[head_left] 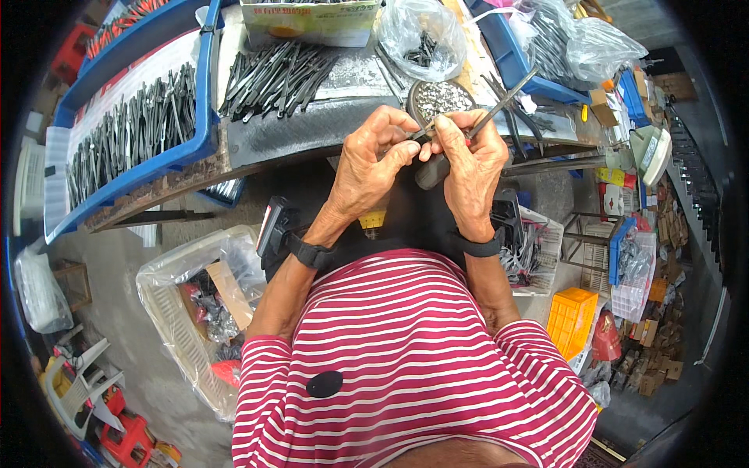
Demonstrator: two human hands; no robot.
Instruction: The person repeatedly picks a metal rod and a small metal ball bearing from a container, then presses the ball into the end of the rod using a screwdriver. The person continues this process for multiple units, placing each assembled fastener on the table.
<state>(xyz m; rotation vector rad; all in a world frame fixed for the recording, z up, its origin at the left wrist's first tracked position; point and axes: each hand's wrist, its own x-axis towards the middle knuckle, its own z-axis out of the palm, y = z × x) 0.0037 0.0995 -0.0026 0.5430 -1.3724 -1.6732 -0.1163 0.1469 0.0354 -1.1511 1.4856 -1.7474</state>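
Note:
My left hand (373,160) and my right hand (472,164) meet just in front of the workbench edge (257,148). The right hand grips a screwdriver by its dark handle (431,171) and also steadies a thin grey metal tool (503,105) that sticks up to the right. My left hand pinches the near end of that metal tool between thumb and fingers. Just beyond the hands sits a round dish of small shiny screws (441,97). A heap of similar grey metal tools (273,78) lies on the bench to the left.
A blue tray (133,129) full of metal tools stands at the left, and another blue tray (507,54) with plastic bags at the right. A cardboard box (308,22) stands behind. Below the bench are a lined white basket (187,312), an orange crate (571,316) and clutter.

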